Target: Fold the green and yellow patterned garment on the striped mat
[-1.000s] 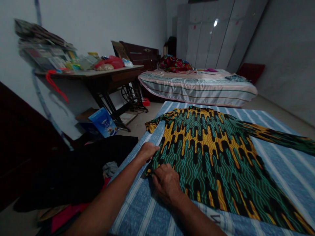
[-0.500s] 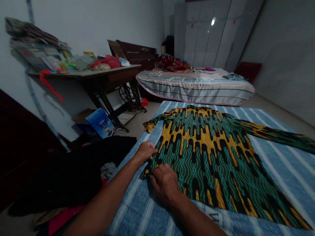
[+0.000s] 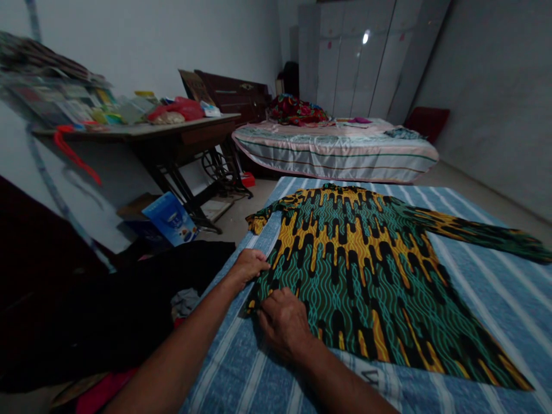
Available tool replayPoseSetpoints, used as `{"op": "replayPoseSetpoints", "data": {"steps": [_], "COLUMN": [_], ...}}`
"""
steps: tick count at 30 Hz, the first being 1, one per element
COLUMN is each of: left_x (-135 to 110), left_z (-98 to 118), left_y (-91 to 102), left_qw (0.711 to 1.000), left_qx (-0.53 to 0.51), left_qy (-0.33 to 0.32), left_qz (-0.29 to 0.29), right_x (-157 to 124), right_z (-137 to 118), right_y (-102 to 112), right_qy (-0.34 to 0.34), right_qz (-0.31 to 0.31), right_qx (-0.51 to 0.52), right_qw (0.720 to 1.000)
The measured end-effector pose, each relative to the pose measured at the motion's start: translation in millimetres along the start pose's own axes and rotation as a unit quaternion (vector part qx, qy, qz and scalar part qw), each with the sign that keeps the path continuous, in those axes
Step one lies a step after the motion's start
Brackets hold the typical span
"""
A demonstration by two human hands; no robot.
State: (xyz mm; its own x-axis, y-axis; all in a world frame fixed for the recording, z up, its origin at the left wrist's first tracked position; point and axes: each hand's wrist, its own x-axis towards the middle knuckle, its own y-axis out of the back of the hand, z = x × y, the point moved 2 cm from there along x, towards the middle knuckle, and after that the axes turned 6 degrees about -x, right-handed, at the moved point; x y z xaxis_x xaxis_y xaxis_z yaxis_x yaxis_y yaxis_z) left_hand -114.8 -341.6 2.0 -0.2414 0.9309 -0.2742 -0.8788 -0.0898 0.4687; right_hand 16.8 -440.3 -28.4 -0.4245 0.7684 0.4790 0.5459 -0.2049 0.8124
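A green, yellow and black patterned long-sleeved shirt [image 3: 366, 270] lies spread flat on a blue striped sheet [image 3: 495, 299]. My left hand [image 3: 249, 265] rests on the shirt's left side edge, fingers curled over the fabric. My right hand [image 3: 282, 322] sits at the shirt's near left hem corner, fingers bent and pinching the cloth. One sleeve reaches left toward the sheet's edge, the other stretches far right.
A dark pile of clothes [image 3: 129, 310] lies left of the sheet. A sewing-machine table [image 3: 172, 135] cluttered with papers stands at the left wall, a blue box [image 3: 170, 217] under it. A striped mattress [image 3: 336, 152] and white wardrobe [image 3: 362, 57] are behind.
Both hands stay on the shirt's left edge and hem corner. The view has shifted a little, so everything sits slightly further left and lower in the picture.
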Motion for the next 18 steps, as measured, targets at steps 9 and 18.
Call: {"op": "replayPoseSetpoints", "data": {"steps": [9,18], "left_x": [4.3,13.1], "left_z": [-2.0,-1.3], "left_y": [2.2,7.9], "left_qw": [0.995,0.993], "left_qx": [0.073,0.087], "left_qy": [-0.056,-0.078], "left_qz": [0.03,-0.02], "right_x": [-0.5,3.5], "right_z": [-3.6,-8.0], "right_y": [-2.4,-0.1], "right_qy": [0.025,0.066], "right_qz": [-0.003,-0.016], "right_qx": [-0.017,-0.063], "right_qw": [1.0,0.996]}}
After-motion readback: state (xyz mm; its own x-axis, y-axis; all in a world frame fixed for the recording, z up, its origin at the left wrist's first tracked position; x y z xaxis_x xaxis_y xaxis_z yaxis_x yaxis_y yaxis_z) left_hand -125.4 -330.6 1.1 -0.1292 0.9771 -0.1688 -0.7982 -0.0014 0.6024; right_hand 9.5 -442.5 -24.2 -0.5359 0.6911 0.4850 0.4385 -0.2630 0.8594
